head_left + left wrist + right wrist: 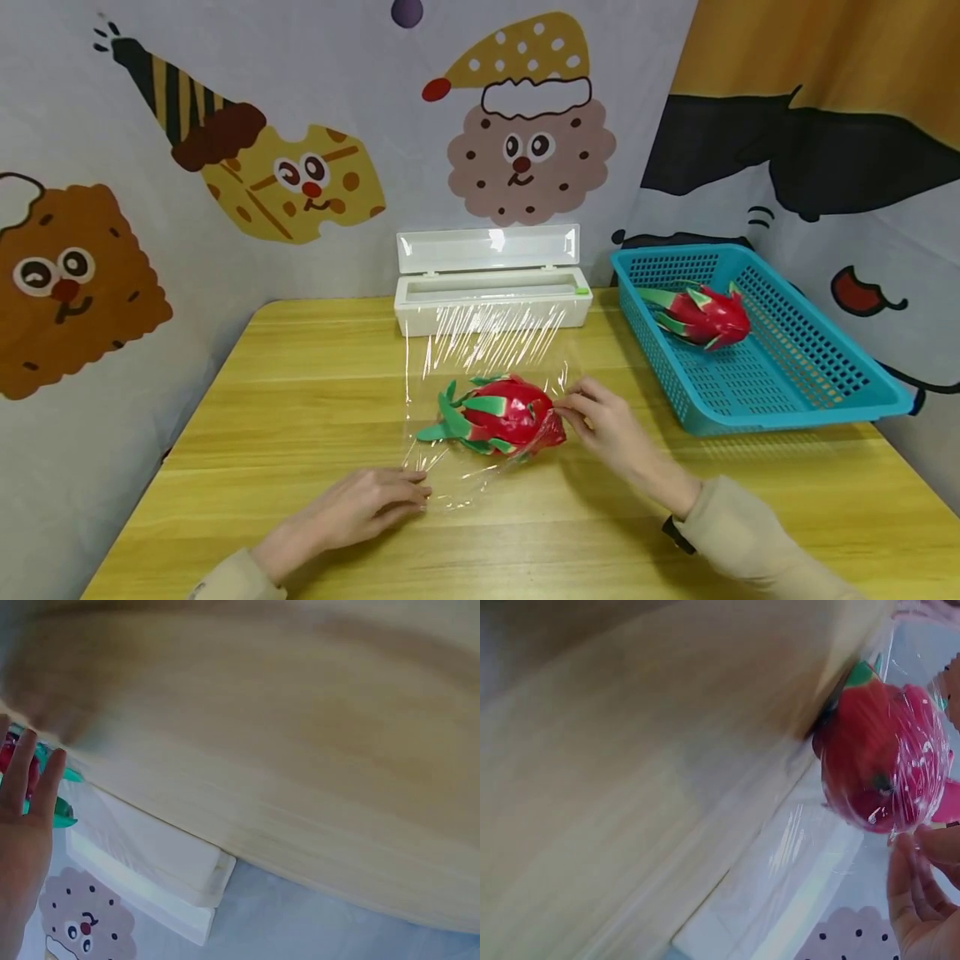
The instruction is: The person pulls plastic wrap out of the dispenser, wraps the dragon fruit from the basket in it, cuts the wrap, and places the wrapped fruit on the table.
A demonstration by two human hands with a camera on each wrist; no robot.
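Observation:
A red dragon fruit [517, 412] with green leaf tips lies on the table, its leafy end to the left. Clear plastic wrap [480, 358] stretches from a white wrap dispenser [495, 315] towards me, and part of it is folded over the fruit's right end. My right hand [611, 429] pinches the wrap between thumb and fingers at that end; the right wrist view shows the wrap drawn tight over the dragon fruit [885, 750]. At the wrap's near left corner, the fingertips of my left hand [367, 508] touch the film. Its fingers look extended in the left wrist view.
Behind the fruit, the dispenser's lid [487, 250] stands raised against the patterned cloth [322, 50]. A blue plastic basket [795, 417] on the right holds another dragon fruit [708, 317]. The wooden table [300, 367] runs back to the cloth.

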